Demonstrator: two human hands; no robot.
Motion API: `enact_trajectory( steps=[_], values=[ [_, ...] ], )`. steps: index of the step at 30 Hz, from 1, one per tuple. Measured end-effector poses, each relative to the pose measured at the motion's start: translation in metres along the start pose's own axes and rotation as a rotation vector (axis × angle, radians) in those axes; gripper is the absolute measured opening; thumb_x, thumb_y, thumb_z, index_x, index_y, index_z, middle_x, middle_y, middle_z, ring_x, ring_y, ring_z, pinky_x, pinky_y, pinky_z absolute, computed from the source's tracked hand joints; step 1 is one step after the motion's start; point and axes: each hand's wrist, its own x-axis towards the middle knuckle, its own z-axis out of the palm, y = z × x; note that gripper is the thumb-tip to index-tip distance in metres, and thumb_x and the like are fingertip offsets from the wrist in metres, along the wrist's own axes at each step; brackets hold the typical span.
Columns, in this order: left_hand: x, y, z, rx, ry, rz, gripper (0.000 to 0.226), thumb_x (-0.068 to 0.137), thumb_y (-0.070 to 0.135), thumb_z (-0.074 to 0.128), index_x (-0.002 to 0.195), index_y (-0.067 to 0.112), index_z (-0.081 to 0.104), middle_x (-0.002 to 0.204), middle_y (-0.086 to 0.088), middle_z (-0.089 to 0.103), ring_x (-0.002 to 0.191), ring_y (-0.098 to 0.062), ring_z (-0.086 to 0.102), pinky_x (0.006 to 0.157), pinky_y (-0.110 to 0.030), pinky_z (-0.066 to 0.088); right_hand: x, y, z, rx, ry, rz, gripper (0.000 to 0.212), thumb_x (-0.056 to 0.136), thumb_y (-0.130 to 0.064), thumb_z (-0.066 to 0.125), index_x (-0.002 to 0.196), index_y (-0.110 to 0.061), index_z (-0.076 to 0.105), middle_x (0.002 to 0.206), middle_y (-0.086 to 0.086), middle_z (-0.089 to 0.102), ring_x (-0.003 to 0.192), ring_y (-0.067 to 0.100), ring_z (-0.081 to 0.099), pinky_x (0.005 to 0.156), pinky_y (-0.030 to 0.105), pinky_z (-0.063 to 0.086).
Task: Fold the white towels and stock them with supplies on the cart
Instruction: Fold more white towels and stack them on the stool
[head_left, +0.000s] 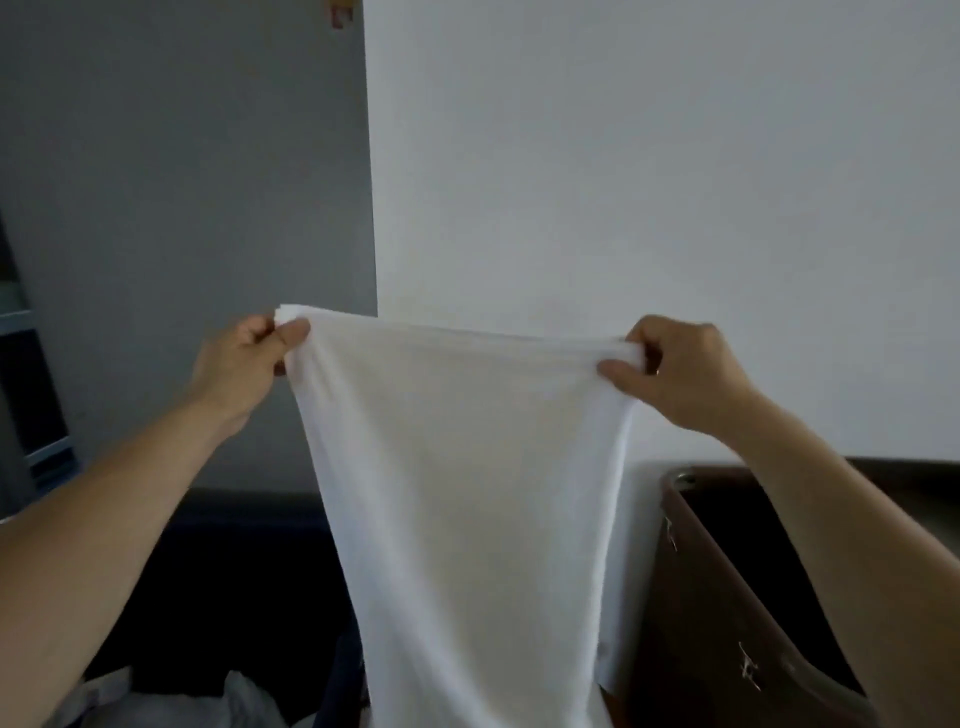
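A white towel (467, 493) hangs in the air in front of me, doubled over, its top edge stretched level. My left hand (244, 364) pinches the top left corner between thumb and curled fingers. My right hand (675, 369) pinches the bunched top right corner the same way. The towel's lower end drops out of the bottom of the frame. No cart is in view.
A brown bin (727, 597) with a dark inside stands at the lower right, against a white wall (649, 182). A grey wall fills the left. Below lies a dark space with pale cloth (171, 701) at the bottom left.
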Motion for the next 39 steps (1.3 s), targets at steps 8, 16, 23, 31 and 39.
enact_trajectory(
  steps=[8, 16, 23, 31, 39],
  values=[
    [0.027, 0.020, -0.015, -0.019, -0.116, -0.013, 0.017, 0.088, 0.043, 0.069, 0.084, 0.026, 0.074, 0.078, 0.015, 0.075, 0.075, -0.007, 0.067, 0.084, -0.033, 0.047, 0.033, -0.018, -0.018, 0.218, -0.196, 0.334, 0.047, 0.084, -0.017, 0.076, 0.123, -0.023, 0.050, 0.097, 0.003, 0.057, 0.077, 0.016, 0.055, 0.069, 0.026, 0.042],
    [0.020, 0.061, 0.006, -0.350, -0.166, -0.120, 0.008, 0.095, 0.023, 0.064, 0.090, 0.018, 0.063, 0.089, -0.002, 0.064, 0.059, -0.006, 0.065, 0.041, -0.024, 0.052, 0.026, -0.047, -0.047, 0.623, 0.124, 0.500, 0.004, 0.095, -0.014, 0.063, 0.095, -0.016, 0.058, 0.089, 0.008, 0.062, 0.052, 0.026, 0.069, 0.038, 0.026, 0.048],
    [-0.013, 0.101, 0.010, -0.461, -0.068, 0.016, 0.012, 0.097, 0.023, 0.062, 0.087, 0.016, 0.063, 0.098, -0.007, 0.061, 0.087, -0.024, 0.065, 0.051, -0.032, 0.059, 0.006, -0.072, -0.075, 0.661, 0.380, 0.330, 0.013, 0.097, -0.021, 0.056, 0.085, -0.026, 0.054, 0.093, 0.011, 0.062, 0.053, 0.031, 0.069, 0.046, 0.035, 0.055],
    [-0.059, 0.120, -0.002, -0.258, 0.102, 0.178, 0.015, 0.085, 0.045, 0.066, 0.077, 0.033, 0.066, 0.072, 0.017, 0.064, 0.064, -0.008, 0.064, 0.043, -0.025, 0.054, -0.032, -0.047, -0.095, 0.564, 0.353, 0.260, 0.010, 0.091, -0.032, 0.062, 0.082, -0.036, 0.059, 0.066, 0.000, 0.066, 0.048, 0.030, 0.068, 0.042, 0.033, 0.052],
    [-0.092, 0.005, 0.026, -0.086, -0.069, -0.316, 0.011, 0.096, 0.020, 0.064, 0.088, 0.013, 0.064, 0.103, -0.018, 0.065, 0.079, -0.028, 0.063, 0.044, -0.032, 0.057, -0.060, 0.011, -0.010, 0.603, -0.112, 0.585, 0.018, 0.099, -0.019, 0.058, 0.111, -0.007, 0.053, 0.082, 0.020, 0.067, 0.053, 0.034, 0.069, 0.041, 0.032, 0.052]
  ],
)
